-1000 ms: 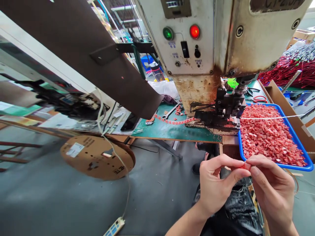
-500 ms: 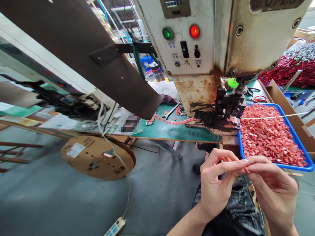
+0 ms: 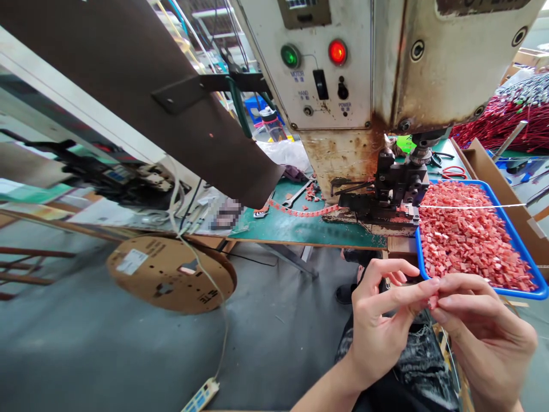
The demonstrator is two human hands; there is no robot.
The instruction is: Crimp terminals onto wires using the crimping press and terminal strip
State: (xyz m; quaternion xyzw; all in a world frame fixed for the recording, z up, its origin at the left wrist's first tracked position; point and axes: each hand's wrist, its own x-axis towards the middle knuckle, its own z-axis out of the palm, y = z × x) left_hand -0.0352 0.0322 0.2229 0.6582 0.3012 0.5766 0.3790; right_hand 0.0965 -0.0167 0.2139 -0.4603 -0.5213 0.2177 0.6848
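My left hand point(image 3: 381, 323) and my right hand point(image 3: 489, 332) meet at the fingertips in front of the blue tray. Pinched between them is a small red plastic piece point(image 3: 433, 302), mostly covered by the fingers. Its exact kind is too small to make out. Just behind the hands, the blue tray point(image 3: 521, 252) holds a heap of small red pieces point(image 3: 467, 234) of similar colour. A thin white wire point(image 3: 484, 206) stretches over the heap from the black press head point(image 3: 398, 177).
The press point(image 3: 343, 154) stands on a green table point(image 3: 291, 232), its red lamp point(image 3: 338, 52) lit. A strip of red pieces point(image 3: 304, 213) feeds into it. A wrench point(image 3: 298, 194) lies behind. A cardboard reel point(image 3: 171, 274) hangs left; red-handled pliers point(image 3: 454, 171) and red wires point(image 3: 497, 123) sit right.
My right hand has shifted slightly right and down, its fingers rolling around the small red piece. More of that piece now shows. My left hand has barely moved.
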